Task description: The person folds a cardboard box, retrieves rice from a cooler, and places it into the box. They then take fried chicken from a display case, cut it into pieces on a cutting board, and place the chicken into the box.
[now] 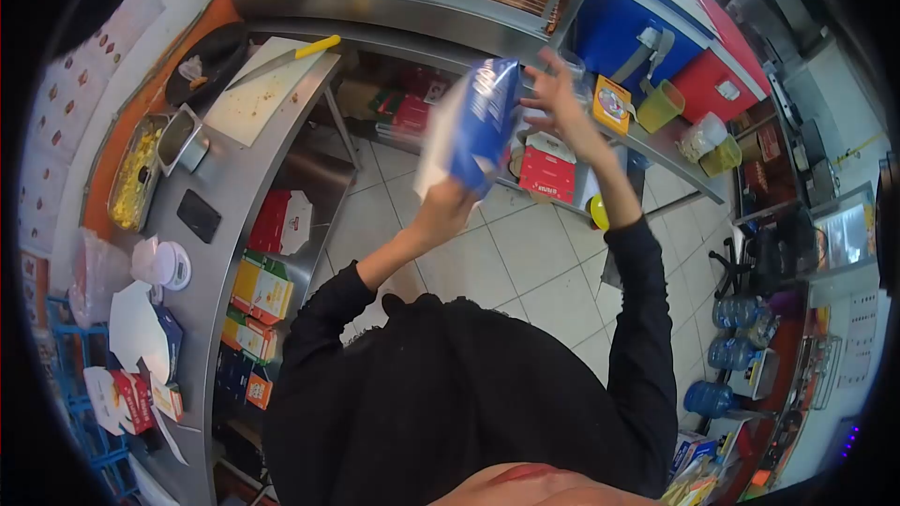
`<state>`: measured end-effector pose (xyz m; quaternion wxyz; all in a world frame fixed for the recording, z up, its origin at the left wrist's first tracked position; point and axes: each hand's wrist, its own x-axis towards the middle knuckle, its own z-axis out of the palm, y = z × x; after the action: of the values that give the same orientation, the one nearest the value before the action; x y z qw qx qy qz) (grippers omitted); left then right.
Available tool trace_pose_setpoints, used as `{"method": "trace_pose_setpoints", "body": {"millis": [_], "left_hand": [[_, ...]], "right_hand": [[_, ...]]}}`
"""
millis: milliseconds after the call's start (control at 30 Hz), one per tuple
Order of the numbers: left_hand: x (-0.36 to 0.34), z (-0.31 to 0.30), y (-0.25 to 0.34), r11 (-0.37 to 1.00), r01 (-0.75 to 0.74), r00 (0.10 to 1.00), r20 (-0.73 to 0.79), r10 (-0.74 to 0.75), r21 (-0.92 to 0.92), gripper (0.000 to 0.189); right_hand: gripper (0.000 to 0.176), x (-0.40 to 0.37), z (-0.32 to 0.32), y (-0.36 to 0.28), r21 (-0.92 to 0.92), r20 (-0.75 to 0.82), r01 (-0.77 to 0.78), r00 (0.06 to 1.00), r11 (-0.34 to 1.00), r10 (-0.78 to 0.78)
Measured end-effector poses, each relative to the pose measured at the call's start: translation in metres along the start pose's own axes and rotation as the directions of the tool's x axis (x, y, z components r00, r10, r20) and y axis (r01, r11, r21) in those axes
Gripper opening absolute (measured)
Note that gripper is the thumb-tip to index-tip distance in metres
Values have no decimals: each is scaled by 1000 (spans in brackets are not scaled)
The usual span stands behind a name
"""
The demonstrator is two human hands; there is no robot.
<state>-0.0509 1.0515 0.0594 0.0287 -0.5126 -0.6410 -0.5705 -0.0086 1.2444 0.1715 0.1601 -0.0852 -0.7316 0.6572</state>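
A blue and white package (483, 126), partly blurred, is held up over the tiled floor. My left hand (444, 213) is closed on its lower end. To the right of the package's upper part, my right hand (555, 98) is raised with its fingers spread and nothing in it. Beyond that hand, an orange and white box (611, 103) stands on the counter. Below the package and my right hand, a red and white box (547, 169) is visible.
The left steel counter (211, 253) bears a cutting board (253, 108) with a yellow-handled knife (305, 52), a phone (199, 215) and a scale (172, 265). Blue (623, 33) and red (717, 84) coolers stand at the upper right. Folded boxes (262, 290) fill a shelf underneath.
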Motion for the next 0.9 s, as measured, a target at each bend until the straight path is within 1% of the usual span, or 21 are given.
{"method": "trace_pose_setpoints", "body": {"millis": [33, 67, 100, 133, 167, 200, 233, 267, 300, 367, 433, 500, 533, 567, 633, 667, 700, 767, 800, 833, 900], "left_hand": [[7, -10, 12, 930, 334, 938, -41, -344, -152, 17], [13, -20, 19, 837, 345, 908, -76, -413, -424, 17], [17, -28, 22, 680, 308, 871, -90, -483, -665, 18], [19, -35, 25, 684, 301, 868, -107, -485, -665, 18], [20, -42, 28, 569, 279, 843, -87, -531, -774, 25], [18, -47, 29, 440, 250, 819, -54, -571, -863, 34], [16, -49, 32, 442, 249, 815, -60, -577, -862, 34], [15, -49, 35, 478, 202, 807, -132, -576, -855, 32], [14, -50, 36, 514, 153, 796, -204, -570, -844, 31], [11, -59, 35, 533, 126, 780, -248, -574, -837, 33], [9, -76, 35, 557, 97, 759, -301, -577, -825, 34], [12, -112, 40, 597, 85, 725, -361, -586, -798, 33], [12, -133, 33, 594, 118, 752, -318, -577, -796, 31], [10, -147, 26, 601, 116, 744, -332, -580, -791, 31], [6, -171, 11, 671, 166, 752, -347, -560, -723, 29], [5, -182, 2, 614, 122, 792, -296, -534, -780, 28], [6, -188, -5, 620, 117, 788, -307, -533, -776, 28], [6, -193, -14, 342, -92, 804, -272, -528, -935, 32], [2, -203, -18, 288, 9, 779, -174, -603, -957, 37], [-2, -207, -18, 294, -1, 780, -185, -597, -956, 37], [-10, -210, -2, 632, 161, 835, -236, -496, -758, 39]], "right_hand": [[41, -4, 5, 18, -271, 270, 331, 928, 904, -259], [34, -12, 11, 29, -404, 568, 654, 728, 640, -384], [33, -32, 25, 31, -407, 578, 650, 727, 642, -371], [32, -49, 40, 32, -410, 589, 648, 726, 642, -356], [32, -54, 49, 33, -402, 601, 654, 716, 641, -354], [32, -59, 58, 35, -422, 592, 698, 695, 578, -407], [33, -60, 67, 36, -443, 579, 734, 672, 515, -461], [31, -57, 73, 42, -492, 554, 752, 660, 440, -508], [31, -54, 79, 44, -486, 558, 755, 656, 440, -508], [28, -46, 90, 44, -548, 630, 815, 551, 188, -547], [25, -41, 104, 37, -517, 642, 837, 518, 179, -565], [25, -35, 118, 31, -488, 727, 855, 509, 175, -460], [27, -33, 125, 25, -473, 771, 861, 508, 189, -385], [27, -31, 134, 22, -458, 777, 868, 496, 192, -388], [33, -28, 151, 17, -303, 761, 844, 494, 443, -421], [33, -27, 161, 10, -209, 754, 819, 483, 534, -445], [33, -24, 171, 2, -199, 759, 823, 473, 531, -448], [34, -18, 190, -8, -130, 726, 805, 475, 579, -498], [34, -13, 197, -8, -125, 721, 812, 469, 570, -510], [34, -8, 202, -9, -120, 726, 818, 459, 562, -513], [33, -3, 208, -9, -139, 740, 815, 463, 563, -488]]}}
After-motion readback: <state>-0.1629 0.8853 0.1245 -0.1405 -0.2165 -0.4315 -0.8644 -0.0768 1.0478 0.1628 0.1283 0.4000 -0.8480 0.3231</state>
